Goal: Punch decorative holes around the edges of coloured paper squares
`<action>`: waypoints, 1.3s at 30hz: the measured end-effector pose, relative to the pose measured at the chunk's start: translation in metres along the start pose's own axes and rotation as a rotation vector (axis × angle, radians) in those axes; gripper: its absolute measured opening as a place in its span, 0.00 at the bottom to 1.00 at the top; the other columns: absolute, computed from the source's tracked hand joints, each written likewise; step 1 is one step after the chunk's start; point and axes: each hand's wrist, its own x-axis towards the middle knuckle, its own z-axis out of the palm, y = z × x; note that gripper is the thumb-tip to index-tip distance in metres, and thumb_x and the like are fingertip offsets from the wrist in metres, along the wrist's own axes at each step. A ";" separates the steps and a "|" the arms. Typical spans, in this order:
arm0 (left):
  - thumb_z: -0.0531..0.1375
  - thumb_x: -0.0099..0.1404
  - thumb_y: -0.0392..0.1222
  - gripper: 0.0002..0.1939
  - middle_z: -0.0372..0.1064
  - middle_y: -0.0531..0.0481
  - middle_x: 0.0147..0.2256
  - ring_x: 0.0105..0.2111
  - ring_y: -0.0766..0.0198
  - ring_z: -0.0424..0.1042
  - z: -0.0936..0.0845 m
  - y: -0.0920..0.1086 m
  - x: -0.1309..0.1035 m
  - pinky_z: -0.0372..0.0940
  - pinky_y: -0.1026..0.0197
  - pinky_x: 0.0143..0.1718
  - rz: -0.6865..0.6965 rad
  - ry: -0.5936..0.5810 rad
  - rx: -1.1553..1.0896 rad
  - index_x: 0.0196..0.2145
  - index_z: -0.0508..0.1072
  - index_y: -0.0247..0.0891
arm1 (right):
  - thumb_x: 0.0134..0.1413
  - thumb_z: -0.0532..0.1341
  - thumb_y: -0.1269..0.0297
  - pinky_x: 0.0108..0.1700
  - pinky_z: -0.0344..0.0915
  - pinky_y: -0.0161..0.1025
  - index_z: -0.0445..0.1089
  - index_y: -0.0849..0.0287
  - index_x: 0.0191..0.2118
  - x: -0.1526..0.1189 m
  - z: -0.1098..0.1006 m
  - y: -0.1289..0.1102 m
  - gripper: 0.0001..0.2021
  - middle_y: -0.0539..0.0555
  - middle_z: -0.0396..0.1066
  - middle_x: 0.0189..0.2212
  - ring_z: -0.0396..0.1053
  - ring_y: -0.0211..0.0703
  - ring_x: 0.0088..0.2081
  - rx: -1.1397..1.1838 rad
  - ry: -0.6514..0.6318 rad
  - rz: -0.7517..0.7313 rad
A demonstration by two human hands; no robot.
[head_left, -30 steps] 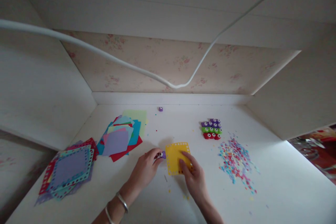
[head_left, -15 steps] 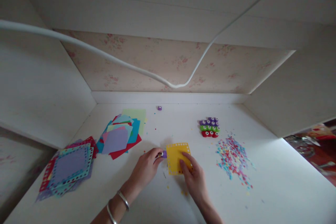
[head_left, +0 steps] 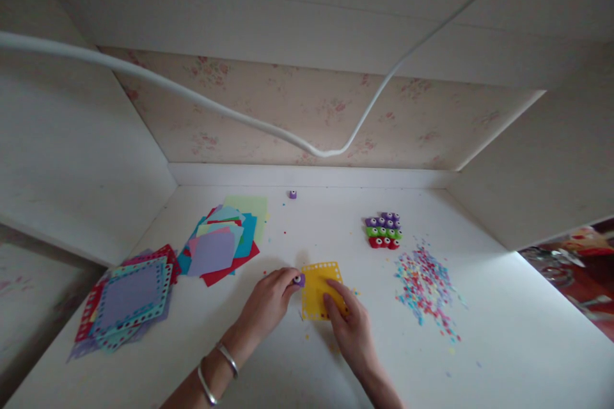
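Observation:
My left hand [head_left: 274, 294] is closed on a small purple punch [head_left: 299, 280] with an eye-like button, at the left edge of a yellow paper [head_left: 314, 291]. Holes run along the edges of that paper that show. My right hand [head_left: 349, 313] grips the paper's right side, thumb and fingers over it, hiding part of that edge. Another purple punch [head_left: 293, 194] sits alone near the back of the white table [head_left: 268, 358]. Purple, green and red punches [head_left: 384, 231] stand in rows right of the paper.
Uncut coloured papers [head_left: 213, 254] overlap at the left, with a pile of hole-edged papers [head_left: 132, 297] nearer the front. Coloured confetti [head_left: 426, 291] spreads at the right. A white cable [head_left: 230, 112] hangs across the view above the table.
The yellow paper and my right hand have shifted slightly left. The punch in my left hand has turned a little, and its eye-like button shows more clearly.

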 end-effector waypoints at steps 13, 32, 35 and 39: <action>0.60 0.68 0.33 0.17 0.74 0.51 0.49 0.49 0.60 0.73 0.001 -0.012 -0.003 0.67 0.55 0.53 -0.017 -0.063 0.007 0.52 0.71 0.46 | 0.65 0.57 0.61 0.58 0.66 0.59 0.71 0.52 0.56 0.006 -0.025 -0.004 0.16 0.61 0.57 0.65 0.60 0.59 0.62 -0.649 -0.103 -0.404; 0.57 0.69 0.35 0.13 0.74 0.48 0.48 0.48 0.59 0.72 0.005 -0.017 -0.004 0.66 0.52 0.54 -0.022 -0.052 -0.008 0.50 0.73 0.44 | 0.65 0.57 0.60 0.62 0.58 0.61 0.73 0.50 0.53 0.018 -0.027 -0.004 0.14 0.54 0.71 0.57 0.65 0.54 0.60 -0.772 -0.292 -0.497; 0.58 0.69 0.35 0.13 0.74 0.48 0.47 0.48 0.59 0.72 0.004 -0.015 -0.003 0.66 0.52 0.54 -0.040 -0.053 -0.044 0.49 0.73 0.44 | 0.65 0.57 0.60 0.62 0.57 0.61 0.73 0.50 0.53 0.018 -0.027 -0.004 0.14 0.54 0.71 0.57 0.65 0.54 0.60 -0.754 -0.281 -0.495; 0.59 0.68 0.39 0.12 0.73 0.48 0.46 0.44 0.61 0.74 -0.002 -0.010 0.001 0.69 0.59 0.47 -0.115 -0.049 -0.168 0.48 0.73 0.42 | 0.65 0.57 0.61 0.63 0.56 0.61 0.73 0.49 0.53 0.018 -0.027 -0.004 0.14 0.54 0.71 0.57 0.65 0.53 0.60 -0.745 -0.284 -0.488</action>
